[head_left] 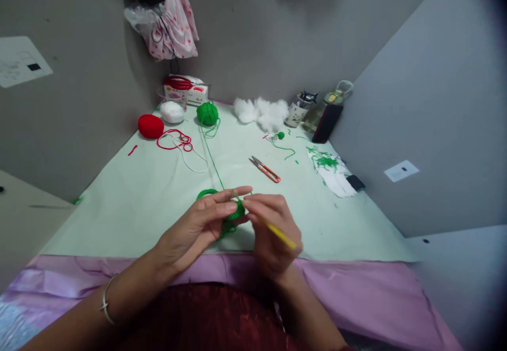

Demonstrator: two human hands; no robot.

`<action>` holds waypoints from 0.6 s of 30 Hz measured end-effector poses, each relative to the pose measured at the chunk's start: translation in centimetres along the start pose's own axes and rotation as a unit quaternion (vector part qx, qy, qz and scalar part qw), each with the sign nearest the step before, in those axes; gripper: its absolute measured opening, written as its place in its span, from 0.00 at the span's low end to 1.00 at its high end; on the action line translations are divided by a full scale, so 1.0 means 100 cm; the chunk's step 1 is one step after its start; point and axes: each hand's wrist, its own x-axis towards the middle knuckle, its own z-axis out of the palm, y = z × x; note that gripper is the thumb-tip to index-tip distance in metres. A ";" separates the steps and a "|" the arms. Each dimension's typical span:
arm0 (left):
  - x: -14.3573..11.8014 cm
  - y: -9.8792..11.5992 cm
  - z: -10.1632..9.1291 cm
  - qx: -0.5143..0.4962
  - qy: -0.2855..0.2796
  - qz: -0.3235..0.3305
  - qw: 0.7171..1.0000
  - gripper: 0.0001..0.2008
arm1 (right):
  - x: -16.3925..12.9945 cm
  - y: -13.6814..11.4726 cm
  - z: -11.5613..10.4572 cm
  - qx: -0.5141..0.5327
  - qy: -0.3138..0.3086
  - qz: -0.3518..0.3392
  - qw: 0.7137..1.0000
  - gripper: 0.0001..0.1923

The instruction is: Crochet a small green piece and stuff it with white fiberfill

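Observation:
My left hand [209,214] pinches a small green crochet piece [237,211] between thumb and fingers, above the table's front edge. A green strand runs over its raised index finger and back to the green yarn ball [207,113]. In my right hand [275,229] is a crochet hook with a yellow handle [282,235]; its tip meets the green piece and is hidden by the fingers. More green yarn [206,193] loops behind and beneath my left hand. Beyond the hands lie orange-handled thread snips [265,170], their blades pointing to the upper left.
Red yarn [151,126] and white yarn [172,112] balls stand at the back left, beside a box [197,95]. White stuffing [262,112], a pen holder [298,112] and a dark phone-like slab [327,123] line the back right. Green scraps [327,160] lie on white paper [336,182].

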 end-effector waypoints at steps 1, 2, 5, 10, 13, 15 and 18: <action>0.000 0.002 -0.001 -0.005 0.001 -0.003 1.000 0.16 | 0.003 0.000 -0.001 0.054 0.018 0.053 0.997 0.16; 0.000 0.003 -0.002 -0.002 0.007 0.000 1.000 0.15 | 0.006 0.000 -0.001 0.109 0.033 0.106 0.988 0.14; -0.001 0.003 -0.002 0.044 0.014 0.024 0.999 0.14 | 0.012 -0.001 -0.001 0.215 0.030 0.189 0.958 0.10; -0.002 -0.002 0.002 0.119 0.000 0.065 0.991 0.14 | 0.011 0.000 0.004 0.176 0.000 0.191 0.966 0.08; -0.002 0.006 -0.001 0.175 -0.024 0.084 0.981 0.14 | 0.012 0.004 0.002 0.241 -0.006 0.228 0.943 0.08; -0.002 0.019 -0.006 0.203 -0.026 0.091 0.975 0.09 | 0.016 0.009 -0.002 0.299 -0.004 0.253 0.920 0.09; -0.002 0.047 -0.017 0.191 0.011 0.112 0.975 0.11 | 0.022 0.017 -0.014 0.365 -0.006 0.286 0.886 0.12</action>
